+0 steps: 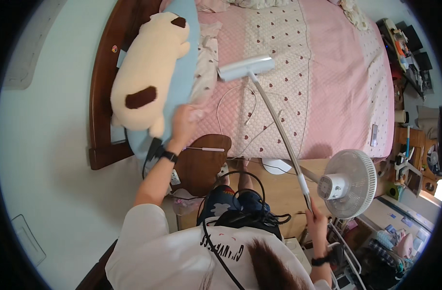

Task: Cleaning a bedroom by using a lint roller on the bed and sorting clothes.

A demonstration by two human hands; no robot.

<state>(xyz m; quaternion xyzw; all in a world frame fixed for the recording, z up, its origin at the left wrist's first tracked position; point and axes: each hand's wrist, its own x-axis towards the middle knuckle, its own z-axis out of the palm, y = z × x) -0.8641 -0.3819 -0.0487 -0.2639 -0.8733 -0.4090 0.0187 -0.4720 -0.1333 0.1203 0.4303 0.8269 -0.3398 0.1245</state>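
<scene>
A pink quilted bed (337, 87) fills the room, its near edge crossed by a long-handled roller (275, 116). The right grip (317, 222) closes around the pole's lower end, a white fan (349, 183) crowding its forward right; the roller's head sits far ahead-left over open bedspread. The left grip (186, 123), its hold unclear, meets the blue pillow's (182, 79) edge beyond a brown tabletop (199, 169).

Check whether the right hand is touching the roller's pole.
Touching. The head view shows the right hand closed around the lower end of the pole, with no gap between them.
</scene>
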